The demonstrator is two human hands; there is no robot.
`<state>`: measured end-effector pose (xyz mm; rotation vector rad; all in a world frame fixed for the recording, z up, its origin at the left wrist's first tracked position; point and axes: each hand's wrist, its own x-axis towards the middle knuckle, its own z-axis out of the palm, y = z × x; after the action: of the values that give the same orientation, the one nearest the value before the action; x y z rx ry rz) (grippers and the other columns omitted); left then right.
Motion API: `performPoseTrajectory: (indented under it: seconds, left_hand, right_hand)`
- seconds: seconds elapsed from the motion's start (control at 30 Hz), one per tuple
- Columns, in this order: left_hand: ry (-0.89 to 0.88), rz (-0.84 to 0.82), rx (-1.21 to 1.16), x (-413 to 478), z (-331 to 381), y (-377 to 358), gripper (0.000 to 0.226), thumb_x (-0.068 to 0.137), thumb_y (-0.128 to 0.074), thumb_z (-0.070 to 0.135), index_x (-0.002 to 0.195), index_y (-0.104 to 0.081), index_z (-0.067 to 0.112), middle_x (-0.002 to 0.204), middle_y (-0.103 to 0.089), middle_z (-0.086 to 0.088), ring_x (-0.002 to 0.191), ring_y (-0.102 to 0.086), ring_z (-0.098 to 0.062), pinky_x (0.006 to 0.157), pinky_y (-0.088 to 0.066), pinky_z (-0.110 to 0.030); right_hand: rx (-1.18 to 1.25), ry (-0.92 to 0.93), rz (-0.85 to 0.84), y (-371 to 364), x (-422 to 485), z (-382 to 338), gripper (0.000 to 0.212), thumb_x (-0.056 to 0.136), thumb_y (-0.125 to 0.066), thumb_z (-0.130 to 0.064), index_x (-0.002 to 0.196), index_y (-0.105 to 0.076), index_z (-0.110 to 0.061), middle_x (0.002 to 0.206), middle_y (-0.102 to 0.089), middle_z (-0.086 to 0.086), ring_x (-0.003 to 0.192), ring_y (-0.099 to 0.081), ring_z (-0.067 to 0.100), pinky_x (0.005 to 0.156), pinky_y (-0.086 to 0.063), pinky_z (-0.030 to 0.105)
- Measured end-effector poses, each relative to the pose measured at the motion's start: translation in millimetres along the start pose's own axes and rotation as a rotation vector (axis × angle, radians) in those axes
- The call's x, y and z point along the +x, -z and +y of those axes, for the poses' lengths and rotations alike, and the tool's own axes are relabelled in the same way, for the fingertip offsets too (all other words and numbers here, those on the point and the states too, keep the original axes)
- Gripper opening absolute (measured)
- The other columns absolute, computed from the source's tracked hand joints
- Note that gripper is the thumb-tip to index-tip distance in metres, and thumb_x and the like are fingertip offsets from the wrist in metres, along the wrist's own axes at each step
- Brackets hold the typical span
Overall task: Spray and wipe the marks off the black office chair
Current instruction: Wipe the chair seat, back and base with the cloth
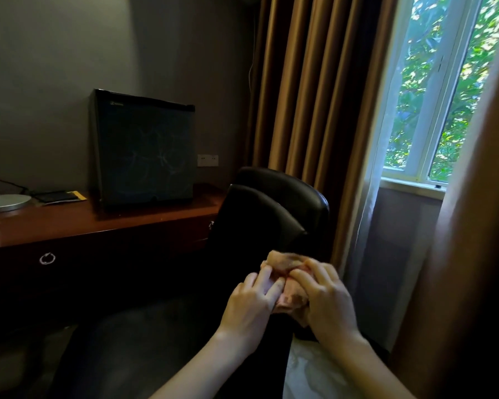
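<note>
Both hands, left [252, 302] and right [326, 298], pinch a soft, limp cloth [285, 273] bunched just before the chair [274, 214], seemingly refolding it for a firmer wiping pad.

In front of the black office chair [271, 208], my left hand [251, 300] and right hand [326, 298] both pinch a crumpled pinkish cloth [283, 263] with curled fingers [264, 279]; left of the chair stands the desk [69, 226], behind it a brown curtain [300, 96].
</note>
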<state>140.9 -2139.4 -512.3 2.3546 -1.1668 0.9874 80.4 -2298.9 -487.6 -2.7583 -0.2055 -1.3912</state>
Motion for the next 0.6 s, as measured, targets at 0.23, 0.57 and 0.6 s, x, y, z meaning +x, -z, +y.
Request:
performPoseTrajectory:
  seconds: [0.23, 0.57, 0.6]
  left_hand:
    - [0.004, -0.196, 0.003, -65.2, -33.3, -63.3, 0.035, 0.073, -0.047, 0.031, 0.106, -0.056, 0.037, 0.101, -0.067, 0.004, 0.070, -0.064, -0.012, 0.051, -0.050, -0.021]
    - [0.027, -0.207, 0.111, -140.0, -106.6, -41.9, 0.039, 0.072, -0.050, 0.025, 0.109, -0.057, 0.032, 0.098, -0.068, 0.006, 0.077, -0.064, -0.013, 0.058, -0.053, -0.022]
    - [0.044, -0.210, 0.116, -148.7, -116.3, -35.8, 0.043, 0.070, -0.062, 0.022, 0.111, -0.057, 0.032, 0.099, -0.068, 0.006, 0.079, -0.065, -0.012, 0.059, -0.054, -0.023]
  right_hand:
    - [0.084, -0.048, -0.201, -76.9, -57.5, -9.3, 0.031, 0.060, -0.074, -0.019, 0.089, -0.072, -0.029, 0.093, -0.064, -0.007, 0.079, -0.063, 0.013, 0.059, -0.053, 0.019]
    - [0.213, 0.021, -0.305, -147.4, -74.3, -83.0, 0.056, 0.042, -0.089, -0.017, 0.093, -0.071, -0.030, 0.096, -0.065, -0.006, 0.083, -0.061, 0.013, 0.064, -0.054, 0.019]
    - [0.215, 0.036, -0.313, -152.5, -72.7, -94.9, 0.057, 0.040, -0.090, -0.017, 0.093, -0.071, -0.030, 0.096, -0.066, -0.005, 0.083, -0.063, 0.014, 0.065, -0.055, 0.019]
